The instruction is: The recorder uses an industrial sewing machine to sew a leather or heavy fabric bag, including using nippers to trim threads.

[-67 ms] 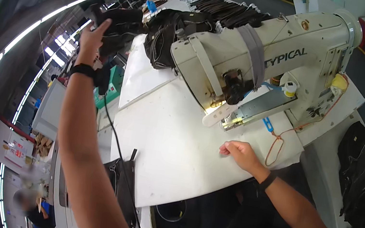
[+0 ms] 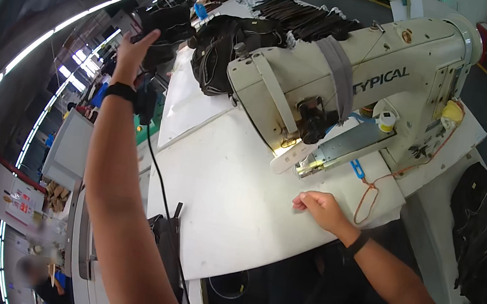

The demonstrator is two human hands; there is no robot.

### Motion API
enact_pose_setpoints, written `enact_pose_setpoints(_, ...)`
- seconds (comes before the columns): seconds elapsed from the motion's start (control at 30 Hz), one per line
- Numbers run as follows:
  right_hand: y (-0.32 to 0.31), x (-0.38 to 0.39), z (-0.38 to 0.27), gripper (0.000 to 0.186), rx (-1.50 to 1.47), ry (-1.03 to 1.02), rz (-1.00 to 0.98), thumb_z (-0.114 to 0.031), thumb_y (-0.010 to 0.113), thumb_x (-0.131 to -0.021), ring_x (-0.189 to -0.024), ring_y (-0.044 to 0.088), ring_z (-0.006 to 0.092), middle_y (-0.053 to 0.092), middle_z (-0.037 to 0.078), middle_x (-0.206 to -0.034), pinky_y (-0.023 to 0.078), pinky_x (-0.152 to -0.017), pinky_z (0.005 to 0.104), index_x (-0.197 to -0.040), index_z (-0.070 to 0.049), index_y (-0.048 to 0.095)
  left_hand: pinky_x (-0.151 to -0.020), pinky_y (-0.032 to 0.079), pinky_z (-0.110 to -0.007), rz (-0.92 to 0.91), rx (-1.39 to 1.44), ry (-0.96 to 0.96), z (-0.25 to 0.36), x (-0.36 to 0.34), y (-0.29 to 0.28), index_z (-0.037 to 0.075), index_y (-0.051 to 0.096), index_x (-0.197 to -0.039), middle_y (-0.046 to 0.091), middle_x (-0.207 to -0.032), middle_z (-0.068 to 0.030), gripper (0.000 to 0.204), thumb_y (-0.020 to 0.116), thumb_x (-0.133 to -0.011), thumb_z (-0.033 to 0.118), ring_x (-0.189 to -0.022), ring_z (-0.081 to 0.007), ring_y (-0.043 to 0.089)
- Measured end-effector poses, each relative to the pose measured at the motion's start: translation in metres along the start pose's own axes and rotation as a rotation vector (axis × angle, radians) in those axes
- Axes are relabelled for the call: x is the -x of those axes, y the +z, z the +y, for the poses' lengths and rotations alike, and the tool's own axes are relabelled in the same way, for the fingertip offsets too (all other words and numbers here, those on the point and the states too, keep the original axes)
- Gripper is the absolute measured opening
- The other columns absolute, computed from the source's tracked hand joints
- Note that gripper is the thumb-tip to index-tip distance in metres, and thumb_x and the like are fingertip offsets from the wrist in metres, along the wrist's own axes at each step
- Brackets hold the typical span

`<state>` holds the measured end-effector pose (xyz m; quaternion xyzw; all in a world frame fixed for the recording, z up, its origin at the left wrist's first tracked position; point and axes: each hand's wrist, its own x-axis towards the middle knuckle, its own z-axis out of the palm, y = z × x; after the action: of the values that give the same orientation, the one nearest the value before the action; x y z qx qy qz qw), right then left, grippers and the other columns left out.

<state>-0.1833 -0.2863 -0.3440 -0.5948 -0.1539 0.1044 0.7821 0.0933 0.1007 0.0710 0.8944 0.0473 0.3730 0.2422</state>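
Upper left, beside a heap of dark garments (image 2: 234,36): dark cloth (image 2: 171,25) up against left hand (image 2: 133,53); cannot tell whether gripped. Right hand (image 2: 325,211) loosely clenched over white tabletop (image 2: 217,193), near cream sewing machine (image 2: 284,71), blue tag (image 2: 357,168) just beyond.

A white counter (image 2: 220,193) carries a cream sewing machine (image 2: 428,48), and its bare top spreads out to the left of the machine and on its near side. Beyond the machine's head sits a bunched dark cloth bundle (image 2: 232,52); farther behind the machine lies a row of dark pieces (image 2: 309,19), laid overlapping. Just in front of the machine's bed lie a blue tag (image 2: 357,168) and a looped orange cord (image 2: 363,202). To the machine's right, a pale side surface (image 2: 432,224) bears dark cloth pieces (image 2: 479,239).
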Motion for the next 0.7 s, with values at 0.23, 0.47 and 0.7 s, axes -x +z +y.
enact_pose_setpoints(0.23, 0.001, 0.0, 0.0, 0.034, 0.031, 0.005, -0.004, -0.022, 0.056, -0.11, -0.096, 0.073, 0.0152, 0.077, 0.011, -0.1, 0.058, -0.09, 0.0302, -0.108, 0.007, 0.073, -0.101, 0.053, -0.047, -0.778, -0.356, 0.479, -0.018, 0.187, 0.128, 0.011, 0.074, -0.122, 0.073, -0.125, -0.0179, 0.054, 0.079, -0.086, 0.05, -0.117, -0.0375, 0.068)
enact_pose_setpoints(0.47, 0.001, -0.001, 0.008, 0.034, 0.034, -0.014, -0.016, -0.022, 0.057, -0.109, -0.092, 0.072, 0.0133, 0.077, 0.01, -0.097, 0.057, -0.087, 0.0283, -0.106, 0.007, 0.074, -0.111, 0.037, -0.069, -1.013, -0.262, 0.249, -0.049, 0.453, 0.084, 0.011, 0.043, -0.157, 0.043, -0.16, -0.0224, 0.085, 0.065, -0.093, 0.061, -0.149, -0.0419, 0.039)
enact_pose_setpoints(0.7, 0.021, 0.017, -0.016, 0.031, 0.373, -0.132, -0.014, -0.029, 0.066, -0.103, -0.082, 0.069, 0.0136, 0.074, 0.013, -0.087, 0.055, -0.075, 0.0321, -0.102, 0.0, 0.076, -0.123, 0.015, -0.07, -0.765, -0.32, 0.229, -0.062, 0.516, 0.066, 0.008, 0.027, -0.166, 0.026, -0.169, -0.027, 0.081, 0.048, -0.105, 0.057, -0.157, -0.0468, 0.02)
